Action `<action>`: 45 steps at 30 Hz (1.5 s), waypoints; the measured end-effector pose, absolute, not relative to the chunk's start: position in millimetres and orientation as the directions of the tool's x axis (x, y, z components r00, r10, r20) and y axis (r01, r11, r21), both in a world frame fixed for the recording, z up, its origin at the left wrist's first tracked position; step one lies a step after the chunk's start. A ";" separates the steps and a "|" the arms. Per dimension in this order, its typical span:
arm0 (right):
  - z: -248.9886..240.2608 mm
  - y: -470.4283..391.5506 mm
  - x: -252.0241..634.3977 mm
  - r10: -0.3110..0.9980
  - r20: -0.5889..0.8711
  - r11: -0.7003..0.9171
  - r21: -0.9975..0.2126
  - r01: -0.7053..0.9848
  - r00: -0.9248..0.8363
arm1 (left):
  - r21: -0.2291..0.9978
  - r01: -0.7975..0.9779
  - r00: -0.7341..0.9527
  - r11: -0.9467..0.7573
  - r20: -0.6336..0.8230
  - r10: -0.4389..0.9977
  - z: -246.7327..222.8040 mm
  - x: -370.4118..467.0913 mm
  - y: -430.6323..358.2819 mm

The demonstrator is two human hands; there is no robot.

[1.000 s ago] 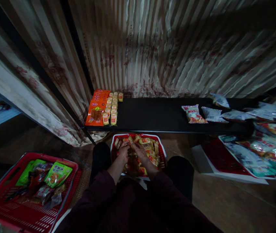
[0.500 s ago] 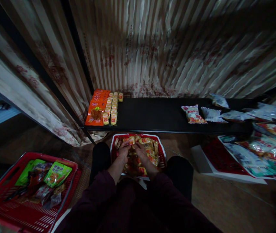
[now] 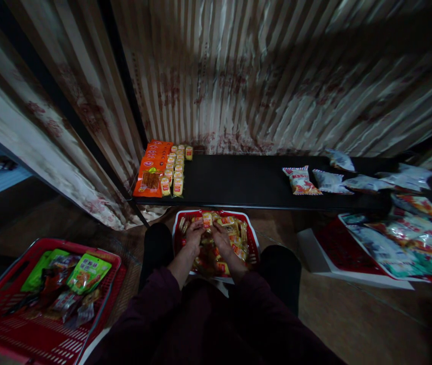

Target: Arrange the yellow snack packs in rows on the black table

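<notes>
**Fingertips flank one yellow packet at the basket's far side**

The landmark is the red basket (image 3: pixel 252 232) with a white rim, standing between the knees. Inside it, towards its far side, the left hand (image 3: pixel 194 234) and right hand (image 3: pixel 220 239) appear to grip one yellow packet (image 3: pixel 207 219) from either side, fingertips closed in on it, its label facing up; the dim light hides how firmly. More wrapped packets (image 3: pixel 234 237) lie heaped in the basket around and below the hands.

The wrapper looks thin and the filling probably crumbles, so light, even pressure from both sides suits it better than a squeeze. Fingers kept at the edges leave the label readable, and keeping the packet above the heap should avoid snagging its neighbours.

Beyond the basket runs a black shelf (image 3: pixel 234 177); beyond and left of the basket, similar packets stand in tidy rows (image 3: pixel 178 172) there.
</notes>
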State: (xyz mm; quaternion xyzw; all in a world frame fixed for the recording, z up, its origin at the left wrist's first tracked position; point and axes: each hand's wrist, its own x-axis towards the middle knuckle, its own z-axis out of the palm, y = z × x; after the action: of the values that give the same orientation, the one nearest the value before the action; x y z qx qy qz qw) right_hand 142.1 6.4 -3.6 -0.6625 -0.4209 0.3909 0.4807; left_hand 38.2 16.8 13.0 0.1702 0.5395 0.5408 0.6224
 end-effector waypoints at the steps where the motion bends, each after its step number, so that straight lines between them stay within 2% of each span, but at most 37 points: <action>1: -2.2 8.0 141.5 0.931 -0.120 -0.188 -0.967 0.172 0.344 | 0.803 -0.486 -0.170 0.346 -0.475 0.863 13.4 38.4 17.2; 8: 5.7 12.2 139.5 0.947 -0.128 -0.179 -0.972 0.153 0.294 | 0.846 -0.440 -0.188 0.300 -0.414 0.891 16.4 37.7 18.0; 15: 7.0 14.1 139.7 0.967 -0.036 -0.081 -0.982 0.172 0.251 | 0.844 -0.443 -0.144 0.303 -0.401 0.905 24.3 37.8 19.6; 30: 9.1 16.8 137.5 0.939 0.004 -0.072 -0.976 0.206 0.345 | 0.848 -0.456 -0.094 0.271 -0.349 0.932 25.5 38.6 22.1; 37: 20.3 20.1 135.5 0.957 0.039 -0.022 -0.979 0.204 0.289 | 0.860 -0.456 -0.130 0.227 -0.317 0.940 29.3 40.0 28.6; 45: 33.5 34.1 133.5 0.952 0.083 -0.024 -0.939 0.344 0.295 | 0.875 -0.444 -0.164 0.195 -0.293 0.942 30.9 38.0 45.1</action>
State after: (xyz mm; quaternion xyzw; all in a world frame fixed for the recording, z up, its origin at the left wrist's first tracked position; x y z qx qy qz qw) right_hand 133.5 34.1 33.5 -0.6430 -0.5039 0.3141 0.4837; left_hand 38.0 45.1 30.9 0.2526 0.4932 0.5820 0.5952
